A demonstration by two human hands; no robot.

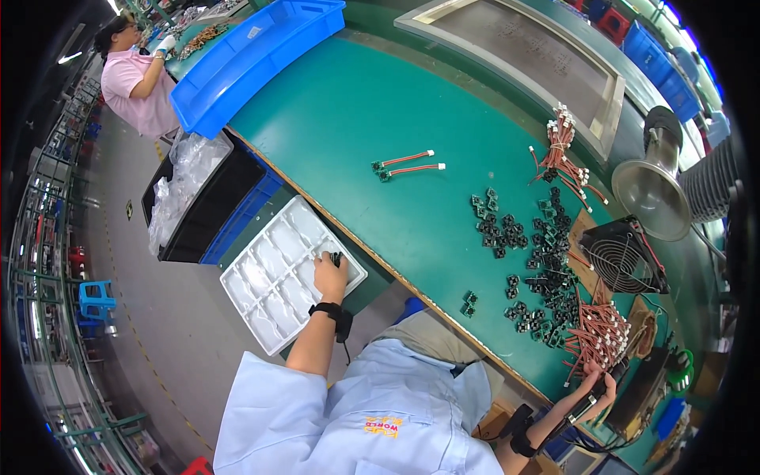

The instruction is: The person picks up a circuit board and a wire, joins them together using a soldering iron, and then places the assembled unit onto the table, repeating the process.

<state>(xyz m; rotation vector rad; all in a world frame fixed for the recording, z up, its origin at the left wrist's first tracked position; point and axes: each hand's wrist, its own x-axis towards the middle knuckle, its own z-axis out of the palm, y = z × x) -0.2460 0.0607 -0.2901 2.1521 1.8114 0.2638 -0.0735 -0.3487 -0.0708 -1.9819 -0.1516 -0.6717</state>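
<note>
**Small part over the tray edge**

The left hand [330, 277] pinches a small black connector [336, 258] over the white compartment tray [261, 305] (overhanging the bench); a slip could drop it floorward. The right hand [598, 388] grips a dark tool [586, 408] beside red-wired harnesses [598, 332].

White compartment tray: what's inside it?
The white compartment tray looks mostly empty. The left hand holds a small dark part over a compartment by the near edge. The hand covers what lies beneath it.

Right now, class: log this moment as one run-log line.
left hand: puts small black part in white tray | right hand: on red wire bundle | green table: loose parts
</note>
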